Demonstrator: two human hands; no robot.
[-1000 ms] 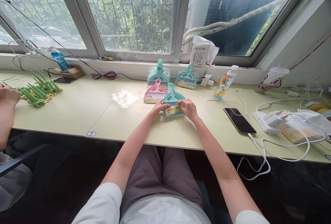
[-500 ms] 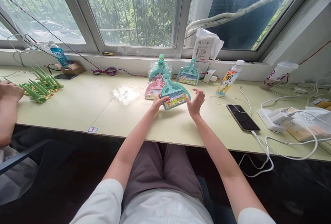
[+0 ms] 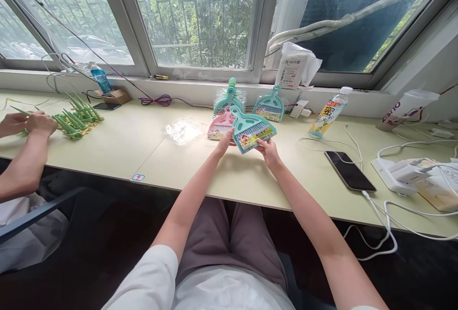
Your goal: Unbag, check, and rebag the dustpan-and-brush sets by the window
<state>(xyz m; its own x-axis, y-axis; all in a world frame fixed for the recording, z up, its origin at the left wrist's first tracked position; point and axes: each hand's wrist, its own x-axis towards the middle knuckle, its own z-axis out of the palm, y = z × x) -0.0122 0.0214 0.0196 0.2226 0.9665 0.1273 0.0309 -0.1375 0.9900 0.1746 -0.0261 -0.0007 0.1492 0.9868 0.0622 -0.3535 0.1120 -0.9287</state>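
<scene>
Between my two hands a teal dustpan and brush set (image 3: 252, 129) is held up, tilted, with a printed label across its lower part. My left hand (image 3: 226, 141) grips its left edge. My right hand (image 3: 269, 151) is closed on the bottom edge near the label. Just behind, partly covered by the held set, stands a pink dustpan set (image 3: 221, 123). Farther back are a stack of teal dustpan sets (image 3: 231, 96) in clear wrap and one more teal set (image 3: 270, 104) leaning near the wall.
Crumpled clear plastic (image 3: 183, 130) lies left of my hands. On the right are a drink bottle (image 3: 329, 112), a phone (image 3: 348, 170), a power strip (image 3: 395, 176) with white cables and a plastic cup (image 3: 406, 109). At left, a co-worker's hands (image 3: 39, 124) are beside green spiky pieces (image 3: 78, 117).
My right hand has shifted from the right edge, fingers spread, to a closed grip on the bottom edge. The held set has turned slightly. The co-worker's hands have come farther into view.
</scene>
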